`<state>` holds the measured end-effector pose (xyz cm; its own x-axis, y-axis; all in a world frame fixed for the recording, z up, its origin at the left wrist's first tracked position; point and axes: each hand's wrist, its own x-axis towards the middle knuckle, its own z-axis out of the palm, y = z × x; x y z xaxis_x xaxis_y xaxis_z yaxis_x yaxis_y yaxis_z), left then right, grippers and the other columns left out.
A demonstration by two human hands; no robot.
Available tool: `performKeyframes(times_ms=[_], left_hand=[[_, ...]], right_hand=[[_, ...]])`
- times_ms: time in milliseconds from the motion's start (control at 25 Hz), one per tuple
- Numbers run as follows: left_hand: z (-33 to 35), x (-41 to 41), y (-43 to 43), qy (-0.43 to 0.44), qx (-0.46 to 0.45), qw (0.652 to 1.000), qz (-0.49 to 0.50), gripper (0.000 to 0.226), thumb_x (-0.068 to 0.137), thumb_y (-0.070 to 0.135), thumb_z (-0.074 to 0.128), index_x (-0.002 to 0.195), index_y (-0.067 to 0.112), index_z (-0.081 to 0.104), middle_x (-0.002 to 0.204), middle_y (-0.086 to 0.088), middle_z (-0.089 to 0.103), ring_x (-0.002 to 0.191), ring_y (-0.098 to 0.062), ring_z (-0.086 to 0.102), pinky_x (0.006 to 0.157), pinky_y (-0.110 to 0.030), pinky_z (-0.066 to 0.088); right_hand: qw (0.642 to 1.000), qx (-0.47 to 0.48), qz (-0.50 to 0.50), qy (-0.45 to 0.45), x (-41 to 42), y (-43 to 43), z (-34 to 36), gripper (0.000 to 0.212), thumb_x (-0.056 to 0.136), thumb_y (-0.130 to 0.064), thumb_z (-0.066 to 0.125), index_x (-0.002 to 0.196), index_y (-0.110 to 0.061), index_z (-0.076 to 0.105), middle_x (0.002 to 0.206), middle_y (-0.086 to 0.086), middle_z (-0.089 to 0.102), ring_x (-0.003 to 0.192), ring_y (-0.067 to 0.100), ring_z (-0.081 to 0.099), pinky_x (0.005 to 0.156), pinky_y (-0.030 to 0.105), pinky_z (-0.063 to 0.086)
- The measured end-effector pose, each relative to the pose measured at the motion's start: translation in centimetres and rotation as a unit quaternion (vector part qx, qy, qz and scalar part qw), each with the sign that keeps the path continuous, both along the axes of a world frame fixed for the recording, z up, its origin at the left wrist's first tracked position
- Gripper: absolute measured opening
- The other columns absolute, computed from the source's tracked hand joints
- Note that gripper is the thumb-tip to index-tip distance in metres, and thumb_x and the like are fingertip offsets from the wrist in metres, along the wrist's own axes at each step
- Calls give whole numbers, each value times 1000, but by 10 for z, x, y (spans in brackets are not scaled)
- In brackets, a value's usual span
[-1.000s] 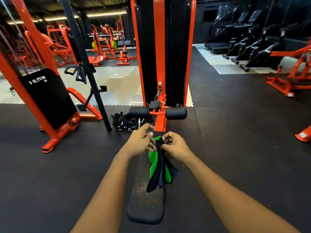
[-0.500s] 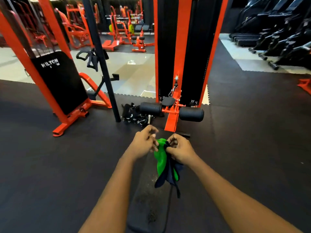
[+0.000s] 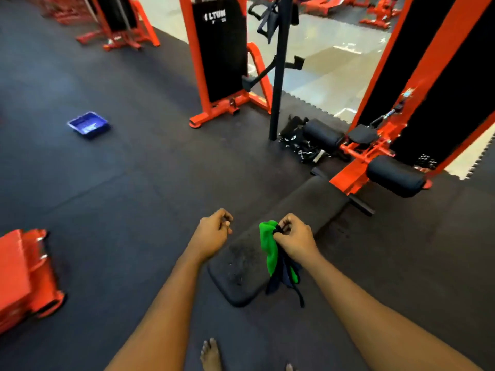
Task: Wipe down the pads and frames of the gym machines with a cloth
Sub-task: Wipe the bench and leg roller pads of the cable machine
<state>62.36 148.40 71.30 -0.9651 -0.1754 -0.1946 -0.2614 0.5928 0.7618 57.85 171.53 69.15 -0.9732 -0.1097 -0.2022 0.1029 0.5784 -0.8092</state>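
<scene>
Black rubber floor (image 3: 107,183) covers most of the area. Its toothed far edge meets paler flooring. An orange machine frame (image 3: 353,178) stands at the far right of the floor. Two black roller pads (image 3: 322,135) sit at its base. A long black pad (image 3: 294,210) runs from that base toward the person, with pale specks on its near end. A second machine (image 3: 222,49) with a black cover stands near the far edge, a dark post (image 3: 277,89) just beside it. A blue tray (image 3: 88,125) lies on the floor toward the left side.

The right hand (image 3: 297,239) pinches a green and dark cloth (image 3: 269,245), which hangs above the long pad's near end. The left hand (image 3: 213,234) is apart from the cloth, fingers loosely curled, holding nothing. A bare foot (image 3: 211,354) shows at the near edge.
</scene>
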Motion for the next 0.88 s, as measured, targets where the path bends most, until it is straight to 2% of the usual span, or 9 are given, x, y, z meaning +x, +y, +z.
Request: performKeyframes(times_ms=[120, 200, 320, 440, 600, 720, 800, 840, 880], left_hand=[[-26, 43, -4, -32, -20, 998, 51, 20, 103, 7, 41, 100, 16, 59, 89, -7, 69, 71, -24, 61, 59, -32, 47], [-46, 63, -9, -45, -37, 995, 78, 19, 101, 6, 43, 101, 15, 60, 90, -8, 69, 68, -22, 58, 58, -31, 44], [-81, 85, -13, -70, -50, 992, 93, 19, 97, 7, 46, 102, 16, 62, 91, -10, 70, 70, -26, 59, 64, -38, 48], [-106, 103, -11, -87, -49, 990, 100, 17, 97, 5, 48, 103, 11, 63, 92, -13, 71, 79, -30, 61, 72, -40, 51], [-134, 111, -9, -88, -40, 990, 105, 15, 95, 5, 51, 101, 12, 64, 91, -10, 70, 84, -33, 63, 77, -45, 51], [-180, 91, -20, -81, -62, 988, 114, 14, 95, 6, 53, 101, 12, 64, 97, -8, 70, 91, -32, 63, 80, -43, 51], [-232, 65, -31, -58, -90, 987, 119, 13, 96, 6, 53, 102, 10, 63, 101, -10, 69, 95, -31, 62, 82, -41, 49], [-255, 54, -36, -52, -99, 987, 119, 14, 97, 6, 52, 104, 9, 63, 104, -11, 68, 98, -31, 61, 83, -40, 48], [-280, 43, -41, -56, -108, 986, 117, 16, 98, 7, 50, 107, 7, 64, 107, -14, 67, 101, -32, 60, 85, -40, 47]], right_hand=[[999, 10, 37, -25, 20, -7, -23, 18, 75, -8, 71, 86, -10, 57, 74, 2, 64, 68, 17, 58, 61, 27, 40], [997, 3, 62, -34, 31, -13, -40, 20, 74, -6, 70, 86, -12, 55, 72, -1, 62, 65, 13, 56, 62, 27, 40], [993, -7, 107, -45, 47, -18, -72, 26, 72, -3, 67, 85, -18, 50, 72, 0, 60, 60, 9, 50, 66, 33, 44], [987, -18, 148, -60, 62, -23, -97, 26, 67, -10, 63, 82, -24, 47, 72, 2, 60, 60, 11, 49, 67, 38, 46], [974, -16, 207, -92, 60, -33, -114, 23, 69, -9, 63, 84, -20, 51, 77, 4, 61, 70, 20, 55, 75, 42, 48], [975, 0, 195, -106, 25, -51, -157, 22, 74, -7, 65, 88, -21, 55, 82, 3, 65, 81, 26, 62, 80, 39, 48], [982, 70, 166, -55, -3, -70, -212, 27, 79, -14, 67, 102, -26, 59, 102, 1, 69, 101, 28, 64, 89, 40, 49], [975, 129, 177, -37, -9, -78, -237, 36, 83, -22, 67, 117, -31, 58, 124, 0, 64, 118, 28, 57, 97, 44, 45], [957, 185, 221, -30, -10, -84, -269, 47, 89, -32, 64, 134, -37, 51, 148, -2, 49, 136, 27, 43, 106, 49, 37]])
